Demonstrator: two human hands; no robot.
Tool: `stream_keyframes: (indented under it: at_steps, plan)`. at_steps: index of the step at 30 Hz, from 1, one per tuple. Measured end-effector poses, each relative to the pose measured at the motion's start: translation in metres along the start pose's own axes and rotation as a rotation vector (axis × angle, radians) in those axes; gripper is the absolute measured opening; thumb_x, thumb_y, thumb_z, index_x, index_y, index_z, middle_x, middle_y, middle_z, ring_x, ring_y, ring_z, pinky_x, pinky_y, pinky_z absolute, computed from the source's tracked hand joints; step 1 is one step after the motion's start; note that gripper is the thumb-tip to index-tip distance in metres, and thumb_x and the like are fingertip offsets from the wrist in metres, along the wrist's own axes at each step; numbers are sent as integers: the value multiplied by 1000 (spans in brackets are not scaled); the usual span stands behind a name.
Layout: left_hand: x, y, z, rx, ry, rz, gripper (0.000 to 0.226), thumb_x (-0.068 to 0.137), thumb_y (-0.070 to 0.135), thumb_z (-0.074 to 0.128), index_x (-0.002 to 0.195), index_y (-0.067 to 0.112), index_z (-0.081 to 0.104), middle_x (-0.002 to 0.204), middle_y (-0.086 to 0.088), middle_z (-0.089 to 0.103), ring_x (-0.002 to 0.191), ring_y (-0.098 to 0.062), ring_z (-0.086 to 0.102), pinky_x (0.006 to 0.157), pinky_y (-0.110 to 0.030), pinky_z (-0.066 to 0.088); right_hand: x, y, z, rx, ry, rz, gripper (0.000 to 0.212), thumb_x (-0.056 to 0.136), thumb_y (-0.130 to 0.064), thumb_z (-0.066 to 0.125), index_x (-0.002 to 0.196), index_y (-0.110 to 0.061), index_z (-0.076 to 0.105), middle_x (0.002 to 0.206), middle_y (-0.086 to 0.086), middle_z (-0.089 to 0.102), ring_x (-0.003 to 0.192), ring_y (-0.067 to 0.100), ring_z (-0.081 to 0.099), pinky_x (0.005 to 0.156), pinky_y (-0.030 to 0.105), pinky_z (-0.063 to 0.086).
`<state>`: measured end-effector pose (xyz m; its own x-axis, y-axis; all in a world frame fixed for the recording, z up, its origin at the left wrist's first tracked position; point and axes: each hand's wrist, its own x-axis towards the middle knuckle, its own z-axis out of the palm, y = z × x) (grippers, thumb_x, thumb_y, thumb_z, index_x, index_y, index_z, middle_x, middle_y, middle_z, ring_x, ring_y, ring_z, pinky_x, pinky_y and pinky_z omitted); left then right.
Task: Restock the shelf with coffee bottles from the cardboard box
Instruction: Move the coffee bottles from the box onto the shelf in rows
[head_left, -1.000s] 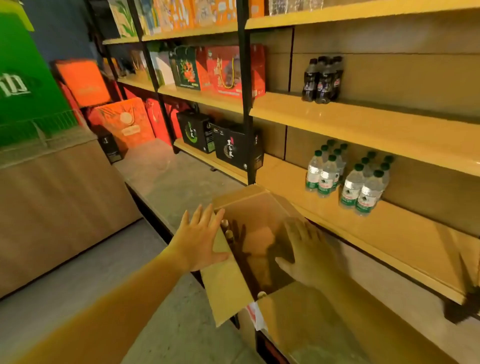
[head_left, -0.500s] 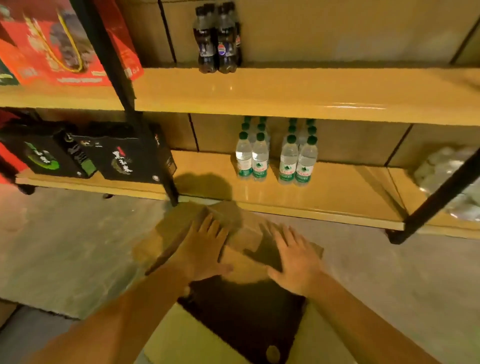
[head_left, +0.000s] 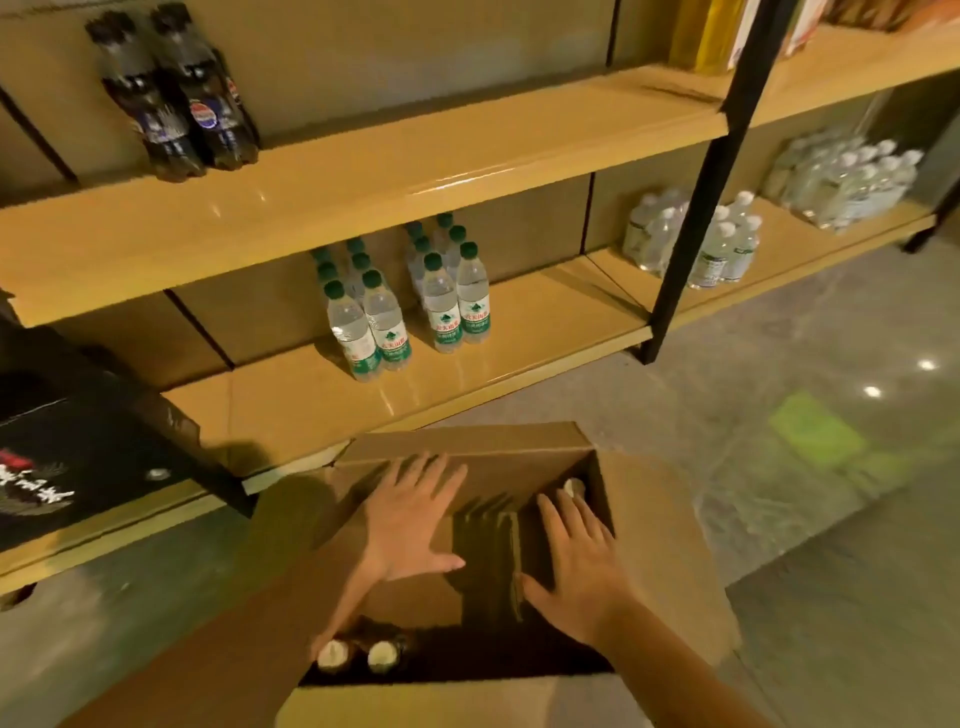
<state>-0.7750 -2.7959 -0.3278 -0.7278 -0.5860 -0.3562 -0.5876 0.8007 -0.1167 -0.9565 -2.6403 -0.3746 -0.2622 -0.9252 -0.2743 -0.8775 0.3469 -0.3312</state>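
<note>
Coffee bottles (head_left: 383, 656) stand inside the open box (head_left: 660, 545), pale caps (head_left: 574, 487) showing at its near-left and far-right corners. Left hand (head_left: 410, 519) and right hand (head_left: 576, 566) press flaps (head_left: 415, 597) inside the box, each grip spread flat. Beyond the box, the shelf (head_left: 467, 374) carries water bottles (head_left: 384, 322).

Matt cardboard box (head_left: 654, 530), glossy wood-look shelf (head_left: 363, 171), clear plastic bottles (head_left: 441, 306).
</note>
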Motion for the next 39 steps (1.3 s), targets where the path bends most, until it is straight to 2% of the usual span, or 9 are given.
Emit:
stream_keyframes:
  at_steps: [7,11,16,20,24,27,29,34,39]
  plan:
    - [31,-2,-5,74,-17,363,107,89,77,46,162,23,-11,171,-7,-9,157,-29,-8,127,-53,7,-42,-26,13,83,46,303,96,92,-73,36,160,-26,-13,169,2,-12,155,26,-14,117,40,-9]
    - [41,-12,-3,107,-1,519,107,89,77,46,162,24,-10,171,-7,-8,157,-28,-7,127,-52,7,-48,-59,20,145,110,489,96,93,-72,41,160,-27,-12,169,4,-11,155,27,-11,123,45,-2]
    - [63,-22,5,149,14,653,110,85,82,45,162,24,-10,171,-8,-4,158,-28,-3,127,-52,10,-44,-103,28,243,218,715,95,93,-69,44,160,-27,-9,169,3,-8,156,27,-8,126,50,8]
    - [79,-21,16,250,103,715,112,84,86,37,162,20,-9,171,-10,4,158,-28,6,126,-56,9,-35,-133,46,295,249,877,94,94,-68,43,160,-24,-8,170,6,-7,156,30,-7,126,50,8]
    - [78,-6,32,294,217,841,102,93,75,40,163,15,-4,170,-13,6,158,-30,4,127,-54,5,-23,-152,58,287,298,1014,93,97,-64,42,160,-18,-7,169,10,-5,156,31,-5,125,48,7]
    - [86,-1,48,263,145,870,99,97,63,49,162,15,-8,171,-13,2,158,-30,2,128,-46,11,-8,-158,59,360,385,1141,94,98,-59,47,160,-15,-9,169,11,-4,156,31,-4,124,46,7]
    - [98,0,59,183,73,848,101,96,55,57,161,17,-11,171,-12,0,158,-30,4,126,-44,18,6,-159,61,467,429,1246,97,96,-56,52,159,-15,-10,169,11,-3,156,31,1,124,45,12]
    - [126,7,70,-43,-52,828,108,94,42,68,161,20,-14,171,-6,-4,157,-26,7,122,-43,27,32,-150,71,1113,701,1553,108,90,-46,68,160,-19,-9,168,8,9,153,30,19,122,46,29]
    - [155,21,82,-286,-157,738,114,93,42,70,159,22,-20,171,-6,1,156,-28,16,122,-47,27,45,-130,80,1417,989,1738,98,91,-41,70,160,-19,3,163,7,30,150,31,29,120,48,29]
